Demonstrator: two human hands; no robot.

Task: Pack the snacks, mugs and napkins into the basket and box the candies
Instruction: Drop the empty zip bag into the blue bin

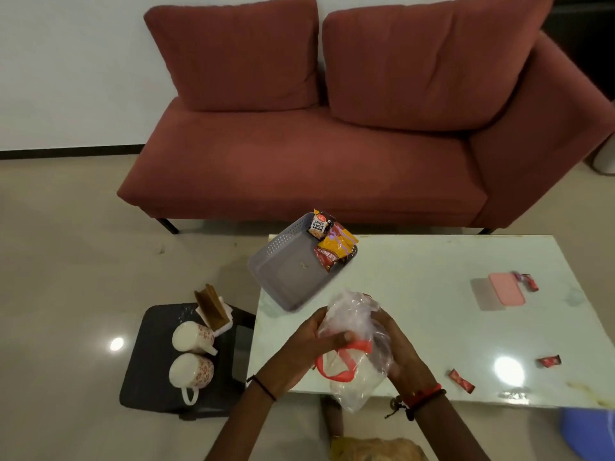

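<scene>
Far left on the floor there's a dark flat plastic tray [143, 367] w/ two white ceramic mugs w/ red floral print [192, 337] [190, 370] lying on their sides, plus a white holder of brown paper napkins [213, 307] at the back. Next, a grey perforated plastic basket [283, 261] hangs over the corner of the glossy white counter [432, 314], w/ three shiny foil snack packets [332, 241] propped at its far end. Middle: left hand [312, 344] and right hand [396, 341], both grips clenched on a crinkly clear plastic bag w/ red handles [352, 354] at the near counter edge, palms facing in. Right side: pink rounded-rectangle plastic box [506, 289], w/ small red-wrapped candies [461, 380] scattered around it, some well apart.
</scene>
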